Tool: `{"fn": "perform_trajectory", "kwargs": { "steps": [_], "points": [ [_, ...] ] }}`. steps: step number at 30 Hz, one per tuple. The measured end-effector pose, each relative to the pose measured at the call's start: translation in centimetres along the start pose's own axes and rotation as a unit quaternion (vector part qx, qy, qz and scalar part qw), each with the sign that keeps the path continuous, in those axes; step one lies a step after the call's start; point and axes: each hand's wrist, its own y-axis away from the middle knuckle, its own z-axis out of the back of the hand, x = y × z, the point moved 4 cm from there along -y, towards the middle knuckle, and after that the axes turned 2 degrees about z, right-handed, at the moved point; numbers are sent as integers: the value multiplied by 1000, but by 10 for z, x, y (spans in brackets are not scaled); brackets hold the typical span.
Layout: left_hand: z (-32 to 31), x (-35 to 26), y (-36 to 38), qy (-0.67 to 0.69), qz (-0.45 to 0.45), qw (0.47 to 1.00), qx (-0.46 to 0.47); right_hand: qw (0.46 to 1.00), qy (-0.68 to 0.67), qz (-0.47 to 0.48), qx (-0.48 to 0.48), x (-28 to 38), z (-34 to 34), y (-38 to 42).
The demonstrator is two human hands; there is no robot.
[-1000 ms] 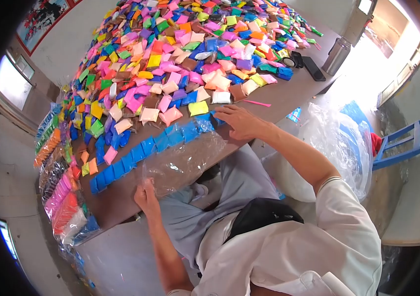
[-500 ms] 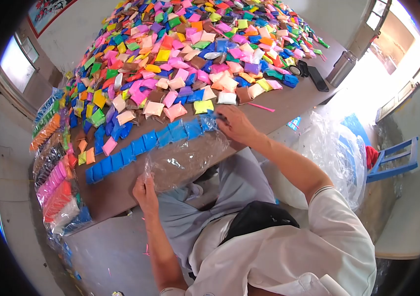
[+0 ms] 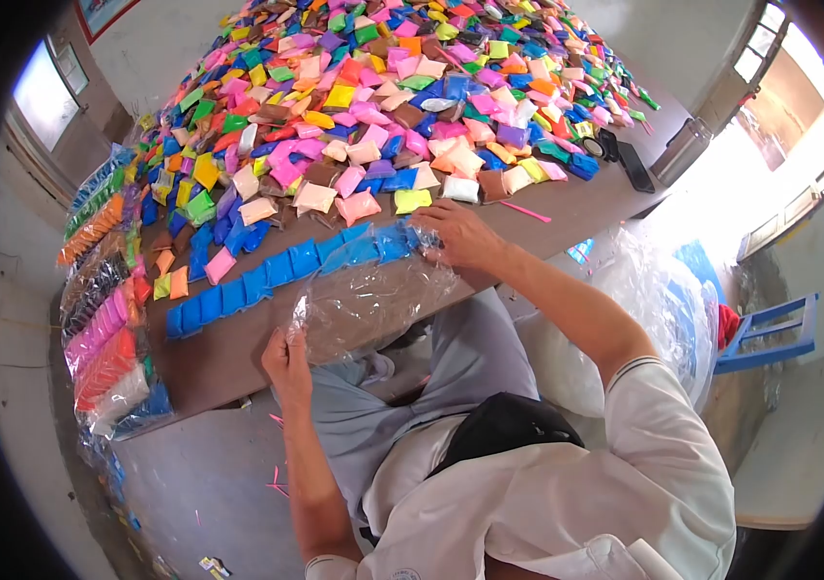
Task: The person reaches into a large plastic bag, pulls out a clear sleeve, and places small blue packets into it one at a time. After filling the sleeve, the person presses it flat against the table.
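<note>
A row of blue packets (image 3: 255, 282) lies along the near part of the table, its right portion under or inside a clear plastic bag (image 3: 373, 304). My left hand (image 3: 286, 362) pinches the bag's lower left edge, just off the table's front edge. At the row's right end, my right hand (image 3: 465, 237) curls its fingers over the bag's film and the last blue packets. Whether it grips a packet as well as the film is hidden. The bag is spread between my hands, crinkled and see-through.
A large heap of small coloured packets (image 3: 364, 126) covers the table (image 3: 228, 362). Bagged colour rows (image 3: 103, 358) stand at the left edge. A phone (image 3: 635, 167) and a metal flask (image 3: 683, 150) lie at the right. Clear plastic (image 3: 639, 319) and a blue stool (image 3: 770, 333) are beyond.
My right hand's fingers have loosened from a tight pinch and lie flatter over the row's end. My left hand keeps its pinch on the bag. The view has shifted slightly.
</note>
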Motion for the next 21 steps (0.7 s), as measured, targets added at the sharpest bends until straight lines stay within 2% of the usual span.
{"fn": "perform_trajectory", "kwargs": {
  "steps": [3, 6, 9, 12, 18, 21],
  "points": [
    [-1, -2, -1, 0, -14, 1000, -10, 997, -58, -54, -16, -10, 3, 3],
    [-3, 1, 2, 20, 11, 999, -28, 972, -117, -203, -16, -13, 38, 10],
    [-3, 1, 2, 2, 11, 1000, -12, 984, 1, -176, -9, -30, 58, 15],
    [-2, 2, 2, -6, 21, 1000, -16, 975, -38, -214, 46, -54, 51, 16],
    [-3, 2, 0, 3, -2, 1000, -19, 946, -159, -280, 18, -38, 41, 10],
    [-1, 5, 0, -7, 21, 1000, 1, 950, -161, -266, 10, -28, 36, 17]
  ]
}}
